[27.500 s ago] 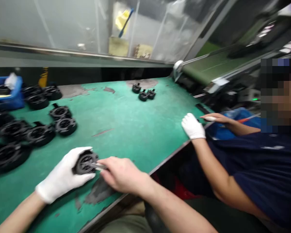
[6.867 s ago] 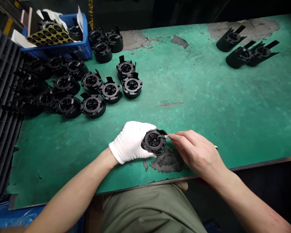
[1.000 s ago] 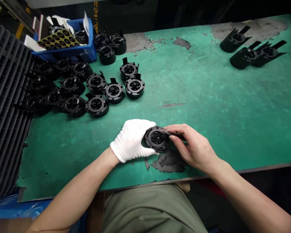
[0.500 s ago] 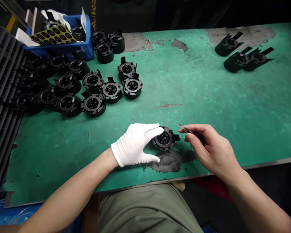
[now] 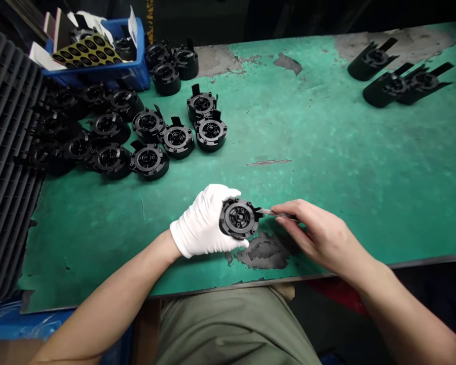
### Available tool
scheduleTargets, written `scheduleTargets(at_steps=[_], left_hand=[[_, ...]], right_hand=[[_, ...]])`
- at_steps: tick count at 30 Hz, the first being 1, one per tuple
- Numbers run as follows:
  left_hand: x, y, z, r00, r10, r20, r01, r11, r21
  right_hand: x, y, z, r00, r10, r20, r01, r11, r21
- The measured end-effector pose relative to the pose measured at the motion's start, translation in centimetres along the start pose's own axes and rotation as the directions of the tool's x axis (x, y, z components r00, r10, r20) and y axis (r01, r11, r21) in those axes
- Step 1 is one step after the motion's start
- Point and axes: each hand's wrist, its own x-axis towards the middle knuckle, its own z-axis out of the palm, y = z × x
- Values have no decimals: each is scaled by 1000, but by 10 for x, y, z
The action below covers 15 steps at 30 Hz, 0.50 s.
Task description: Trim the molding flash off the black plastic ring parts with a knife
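Currently the L hand point(image 5: 203, 223), in a white glove, is curled partway, fingers round the far side & thumb along the near side of one round blk part point(image 5: 238, 218). Part sits snug in that grip, ribbed face up & twd the camera, w/ a short tab sticking out on the side away from the palm. Can't tell if its underside touches the bench point(image 5: 327, 152).

R hand point(image 5: 319, 233), bare, is just right of the part, thumb & fingers pinched tight on a slim blade tool point(image 5: 266, 212). Its tip pts left, right by the tab; contact vs. tiny gap = can't tell.

Just below the grips, nr the bench edge: dark worn patch point(image 5: 266, 252). Up-left of the L hand: group of similar blk parts point(image 5: 149, 159), faces up, packed close, some touching. Beyond those, farther from the grip: blue bin point(image 5: 95, 81) w/ a gold sheet of blk ovals point(image 5: 91, 50), white material etc. Far left of the grip: grey ribbed rack point(image 5: 7, 152). Well off, up-right of the R hand: 3 taller blk cups point(image 5: 380, 91), close tog. Nearer the body than both grips: grey-green trousers point(image 5: 228, 329).
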Motion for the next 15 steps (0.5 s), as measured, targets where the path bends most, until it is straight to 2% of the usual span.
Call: scheduleTargets(at_steps=[2, 5, 9, 12, 15], left_hand=[[-2, 1, -7, 999, -46, -19, 45, 996, -71], [0, 4, -11, 997, -68, 29, 71, 994, -84], [6, 0, -5, 992, -8, 126, 17, 997, -70], [8, -7, -1, 988, 73, 136, -56, 991, -124], [7, -10, -2, 984, 118, 134, -104, 989, -109]], right_hand=[[-1, 5, -6, 999, -22, 31, 23, 999, -26], [0, 5, -5, 1000, -3, -2, 3, 999, -47], [5, 0, 3, 998, -57, -3, 57, 995, -81], [6, -1, 6, 995, -98, 37, 101, 991, -90], [6, -1, 6, 992, -105, 71, 112, 989, -93]])
